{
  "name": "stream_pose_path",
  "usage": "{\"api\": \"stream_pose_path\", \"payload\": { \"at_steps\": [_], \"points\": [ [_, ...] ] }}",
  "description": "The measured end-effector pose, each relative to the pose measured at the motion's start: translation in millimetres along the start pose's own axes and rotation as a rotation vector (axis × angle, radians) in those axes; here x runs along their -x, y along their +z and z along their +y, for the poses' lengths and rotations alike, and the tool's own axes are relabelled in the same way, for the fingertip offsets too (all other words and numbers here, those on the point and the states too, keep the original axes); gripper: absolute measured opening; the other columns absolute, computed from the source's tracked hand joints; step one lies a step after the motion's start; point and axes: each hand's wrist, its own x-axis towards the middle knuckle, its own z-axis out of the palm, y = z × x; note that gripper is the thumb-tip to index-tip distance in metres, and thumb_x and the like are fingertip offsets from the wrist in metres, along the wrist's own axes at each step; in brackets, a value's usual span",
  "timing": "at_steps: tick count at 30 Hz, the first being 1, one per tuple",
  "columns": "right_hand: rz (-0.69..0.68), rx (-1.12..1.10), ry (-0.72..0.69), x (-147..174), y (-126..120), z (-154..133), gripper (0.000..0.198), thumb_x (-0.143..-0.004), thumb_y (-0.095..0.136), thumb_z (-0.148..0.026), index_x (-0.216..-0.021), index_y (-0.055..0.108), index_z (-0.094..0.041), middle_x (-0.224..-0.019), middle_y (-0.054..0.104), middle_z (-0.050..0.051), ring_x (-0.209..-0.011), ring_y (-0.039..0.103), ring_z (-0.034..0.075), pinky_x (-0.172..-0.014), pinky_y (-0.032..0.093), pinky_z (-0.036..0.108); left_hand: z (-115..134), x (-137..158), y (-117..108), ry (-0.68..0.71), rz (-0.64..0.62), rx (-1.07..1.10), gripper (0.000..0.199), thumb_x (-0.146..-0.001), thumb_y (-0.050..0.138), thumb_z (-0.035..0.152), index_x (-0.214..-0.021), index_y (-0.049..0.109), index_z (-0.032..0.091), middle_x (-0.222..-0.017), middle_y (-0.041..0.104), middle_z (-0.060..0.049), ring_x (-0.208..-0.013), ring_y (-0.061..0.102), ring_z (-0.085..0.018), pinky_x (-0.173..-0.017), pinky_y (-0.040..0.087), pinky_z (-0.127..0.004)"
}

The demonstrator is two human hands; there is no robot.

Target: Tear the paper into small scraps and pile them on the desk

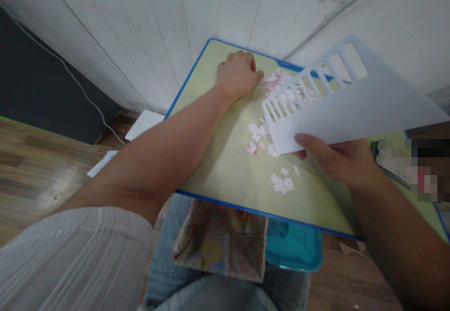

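Note:
My right hand [337, 159] grips a thin white slotted plastic sheet [351, 109] by its lower edge, thumb on top. The sheet is tilted above the table, with a row of slots of growing size along its upper left edge. My left hand [239, 73] rests near the table's far edge, fingers curled under and thumb beside a pile of pinkish paper scraps [274, 82]. What its fingers hold, if anything, is hidden. More torn scraps [258, 130] lie mid-table, and a small group of white scraps [282, 183] lies closer to me. The sheet partly covers some scraps.
The light wood-grain table [218, 170] has a blue rim and stands against a white panelled wall [197, 11]. Below its front edge are a patterned cloth bag [225, 250] and a teal plastic tray [298, 250]. A dark-edged, partly blurred object [393, 161] lies at the right.

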Motion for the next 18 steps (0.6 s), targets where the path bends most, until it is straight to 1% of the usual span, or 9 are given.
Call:
{"api": "stream_pose_path", "payload": {
  "at_steps": [2,4,7,10,13,15,18],
  "points": [
    [0.02,-0.047,0.035,0,1,-1,0.044,-0.099,0.089,-0.038,-0.06,0.07,-0.029,-0.061,0.074,0.0,-0.054,0.07,0.021,-0.056,0.059,0.036,-1,-1,0,0.01,-0.004,-0.006,0.011,-0.099,0.079,0.039,-0.109,0.086,0.038,-0.143,0.085,-0.004,-0.151,0.068,-0.038,-0.135,0.055,-0.056],
    [0.022,-0.12,0.063,0,1,-5,0.042,-0.096,0.09,-0.038,-0.06,0.07,-0.029,-0.059,0.073,0.0,-0.052,0.068,0.021,-0.052,0.057,0.035,-1,-1,1,0.019,0.001,-0.019,0.007,-0.1,0.079,0.038,-0.105,0.084,0.038,-0.141,0.085,-0.003,-0.149,0.069,-0.038,-0.132,0.057,-0.057],
    [0.048,-0.174,0.045,-4,1,-11,0.044,-0.099,0.088,-0.042,-0.061,0.068,-0.031,-0.059,0.071,0.0,-0.053,0.066,0.022,-0.053,0.058,0.038,-1,-1,3,0.025,0.026,-0.042,0.004,-0.103,0.077,0.033,-0.1,0.079,0.033,-0.14,0.085,-0.005,-0.148,0.071,-0.035,-0.13,0.058,-0.054],
    [0.071,-0.146,0.017,-6,1,-15,0.048,-0.103,0.085,-0.045,-0.061,0.066,-0.032,-0.059,0.07,0.0,-0.054,0.067,0.022,-0.055,0.059,0.038,0,-1,4,0.041,0.038,-0.039,0.005,-0.102,0.076,0.027,-0.097,0.076,0.028,-0.14,0.085,-0.01,-0.147,0.072,-0.037,-0.127,0.059,-0.057],
    [0.052,-0.096,0.006,-6,2,-13,0.052,-0.105,0.084,-0.048,-0.06,0.065,-0.031,-0.058,0.069,0.0,-0.054,0.067,0.021,-0.053,0.058,0.036,0,0,2,0.037,0.022,-0.019,0.006,-0.102,0.075,0.03,-0.095,0.076,0.031,-0.141,0.084,-0.009,-0.148,0.071,-0.038,-0.13,0.057,-0.061],
    [0.043,-0.052,0.003,-4,3,-11,0.054,-0.105,0.085,-0.05,-0.059,0.064,-0.031,-0.058,0.069,0.0,-0.055,0.067,0.021,-0.054,0.06,0.036,0,0,1,0.034,0.009,-0.011,0.007,-0.102,0.075,0.033,-0.095,0.076,0.033,-0.142,0.083,-0.008,-0.149,0.069,-0.039,-0.131,0.056,-0.061],
    [0.023,-0.004,-0.002,-3,3,-8,0.052,-0.106,0.083,-0.049,-0.06,0.066,-0.031,-0.06,0.07,0.0,-0.056,0.069,0.022,-0.057,0.063,0.036,0,-1,1,0.032,0.011,-0.012,0.006,-0.101,0.076,0.033,-0.096,0.076,0.03,-0.142,0.083,-0.009,-0.149,0.069,-0.041,-0.131,0.055,-0.06]
  ]
}}
